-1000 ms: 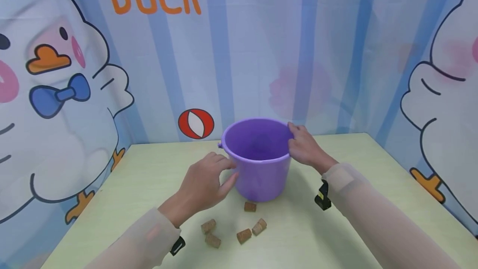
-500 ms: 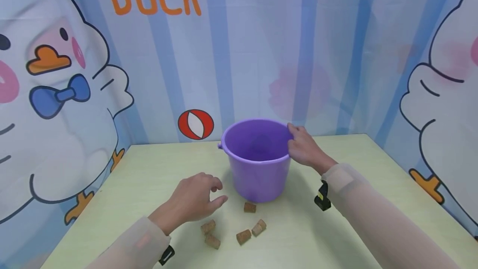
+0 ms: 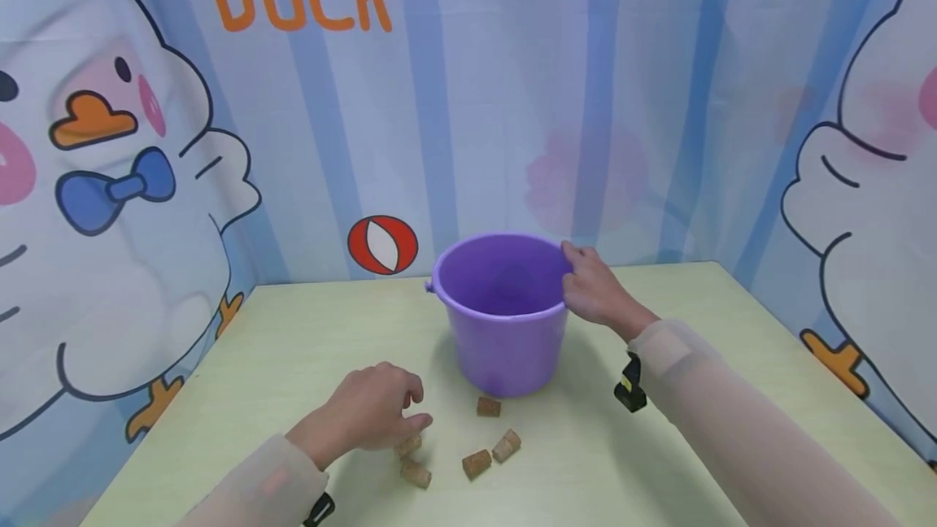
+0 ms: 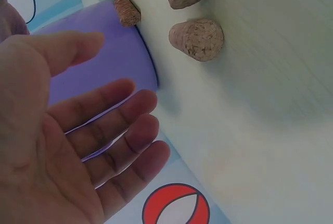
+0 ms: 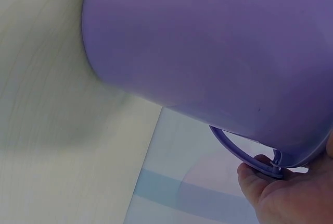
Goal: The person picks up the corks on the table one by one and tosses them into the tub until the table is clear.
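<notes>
The left hand (image 3: 373, 405) has its fingers loosely bent, the thumb held apart, and holds nothing. Just beneath its thumb lie two short brown cork stoppers, the upper one (image 3: 410, 445) partly hidden by the hand, the lower one (image 3: 416, 474) plainly seen; whether the hand touches the upper one I cannot tell. To the right of the thumb tip lies a darker cork stopper (image 3: 489, 407), just beside the base of a purple plastic bucket (image 3: 507, 356). Another pair, a left cork (image 3: 477, 463) and a right cork (image 3: 507, 446), lies right of the thumb and nearer the person. The right hand (image 3: 594, 287) grips the upright bucket's right rim, its fingers at the end of the curved purple handle (image 5: 242, 155).
</notes>
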Demonstrator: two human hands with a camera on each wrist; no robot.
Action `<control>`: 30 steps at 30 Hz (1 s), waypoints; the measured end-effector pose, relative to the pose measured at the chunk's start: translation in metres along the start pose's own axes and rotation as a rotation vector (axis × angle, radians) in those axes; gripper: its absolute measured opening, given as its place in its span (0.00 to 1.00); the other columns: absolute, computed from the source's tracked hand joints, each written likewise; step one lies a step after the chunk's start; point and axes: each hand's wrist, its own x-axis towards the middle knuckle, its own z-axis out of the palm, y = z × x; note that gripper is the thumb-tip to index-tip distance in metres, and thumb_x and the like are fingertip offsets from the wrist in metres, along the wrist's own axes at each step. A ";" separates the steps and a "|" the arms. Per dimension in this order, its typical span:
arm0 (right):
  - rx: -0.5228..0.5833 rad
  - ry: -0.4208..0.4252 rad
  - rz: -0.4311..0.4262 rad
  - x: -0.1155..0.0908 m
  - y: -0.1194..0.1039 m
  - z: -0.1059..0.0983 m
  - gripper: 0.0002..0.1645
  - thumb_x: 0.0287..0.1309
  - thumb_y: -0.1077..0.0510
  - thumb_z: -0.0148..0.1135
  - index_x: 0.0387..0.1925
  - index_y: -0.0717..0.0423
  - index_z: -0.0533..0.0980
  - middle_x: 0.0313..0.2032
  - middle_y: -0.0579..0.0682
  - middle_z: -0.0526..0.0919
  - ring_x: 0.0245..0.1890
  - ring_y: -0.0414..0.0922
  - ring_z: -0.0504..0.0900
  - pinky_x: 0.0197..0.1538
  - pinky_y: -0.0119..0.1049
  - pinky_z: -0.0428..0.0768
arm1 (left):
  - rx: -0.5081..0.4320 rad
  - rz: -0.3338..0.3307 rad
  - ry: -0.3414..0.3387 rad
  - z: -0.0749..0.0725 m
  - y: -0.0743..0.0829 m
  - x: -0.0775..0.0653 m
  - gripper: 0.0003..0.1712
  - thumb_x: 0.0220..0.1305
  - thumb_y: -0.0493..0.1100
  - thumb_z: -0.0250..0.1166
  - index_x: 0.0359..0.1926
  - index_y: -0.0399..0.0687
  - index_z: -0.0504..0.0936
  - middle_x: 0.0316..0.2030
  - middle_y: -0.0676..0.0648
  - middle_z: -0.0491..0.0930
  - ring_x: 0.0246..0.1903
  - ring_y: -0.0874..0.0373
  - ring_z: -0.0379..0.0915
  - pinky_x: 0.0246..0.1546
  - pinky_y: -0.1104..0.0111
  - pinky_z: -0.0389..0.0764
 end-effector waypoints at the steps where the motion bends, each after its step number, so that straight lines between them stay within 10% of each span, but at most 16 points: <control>1: 0.001 -0.001 0.000 0.000 0.000 0.000 0.38 0.72 0.61 0.33 0.79 0.68 0.43 0.76 0.72 0.48 0.77 0.67 0.49 0.76 0.61 0.51 | 0.002 -0.002 0.000 0.000 0.000 -0.001 0.16 0.59 0.54 0.74 0.39 0.48 0.87 0.32 0.55 0.82 0.32 0.60 0.75 0.33 0.59 0.79; 30: 0.005 -0.004 0.008 0.001 -0.001 0.001 0.38 0.72 0.61 0.33 0.79 0.67 0.43 0.76 0.72 0.48 0.77 0.67 0.49 0.76 0.61 0.50 | 0.051 -0.041 -0.096 0.007 -0.002 -0.003 0.12 0.60 0.52 0.72 0.37 0.49 0.86 0.29 0.55 0.77 0.32 0.58 0.73 0.34 0.57 0.78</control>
